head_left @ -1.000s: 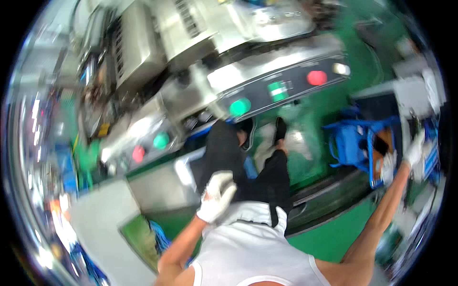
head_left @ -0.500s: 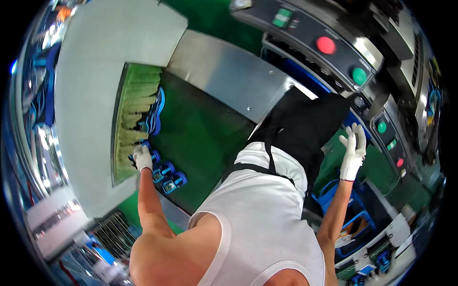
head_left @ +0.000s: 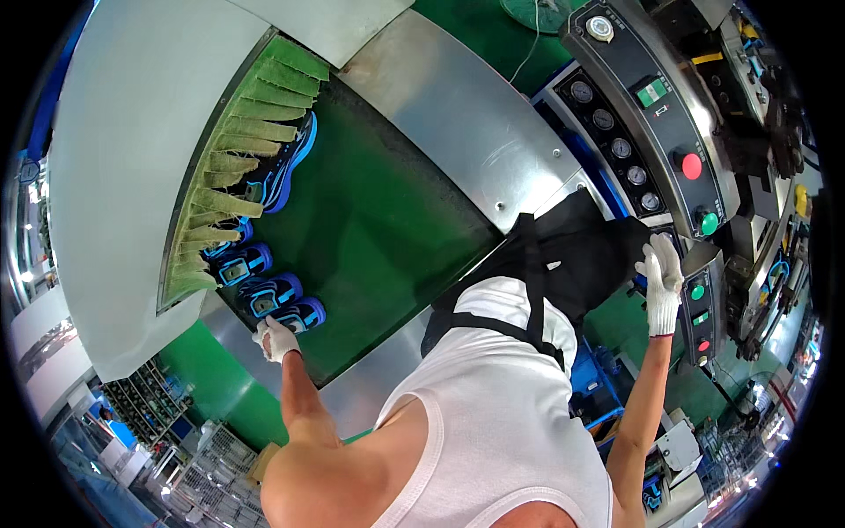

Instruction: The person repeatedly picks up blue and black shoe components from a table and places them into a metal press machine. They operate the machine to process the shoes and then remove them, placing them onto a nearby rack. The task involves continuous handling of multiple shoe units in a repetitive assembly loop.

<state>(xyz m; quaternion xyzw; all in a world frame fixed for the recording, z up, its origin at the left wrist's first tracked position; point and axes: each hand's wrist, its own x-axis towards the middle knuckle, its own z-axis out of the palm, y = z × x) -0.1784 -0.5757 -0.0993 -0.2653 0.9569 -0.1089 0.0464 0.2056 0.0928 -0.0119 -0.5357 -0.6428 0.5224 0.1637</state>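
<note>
My left hand, in a white knit glove, is by the near end of a row of black-and-blue sneakers. Its fingers are loosely bent and apart, close to the nearest sneaker; whether they touch it is unclear. Several sneakers stand on the green conveyor belt, some partly under the green fringe curtain. Farther up the belt lies another sneaker, its blue sole edge showing. Out to the right, my gloved right hand is open and holds nothing, near a control panel.
The pale machine housing surrounds the curtain on the left. A steel plate borders the belt. To the right stands a control panel with gauges, a red button and a green button. A blue crate is beside me at lower right.
My view has shifted. My left hand has moved from the sneakers by the curtain to the near end of the row. My right hand stays out to the right, its fingers less spread.
</note>
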